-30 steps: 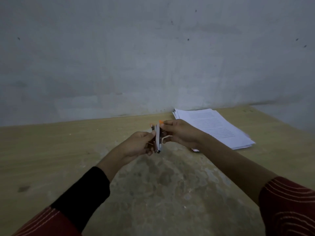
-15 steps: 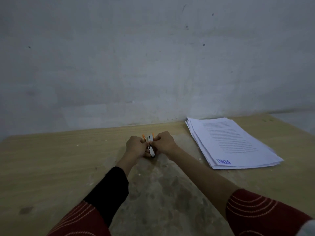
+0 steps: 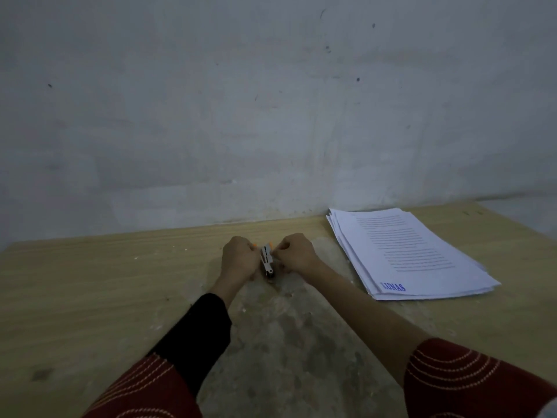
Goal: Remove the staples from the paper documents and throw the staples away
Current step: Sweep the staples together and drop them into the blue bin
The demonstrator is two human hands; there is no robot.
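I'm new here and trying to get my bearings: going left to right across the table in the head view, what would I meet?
left hand → small tool with orange tips, held between both hands → right hand → stack of printed papers

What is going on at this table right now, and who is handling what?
A person grips a small white and orange tool, likely a staple remover, between the left hand and the right hand, low over the wooden table. A stack of printed papers lies untouched to their right. Any staple is too small to make out.
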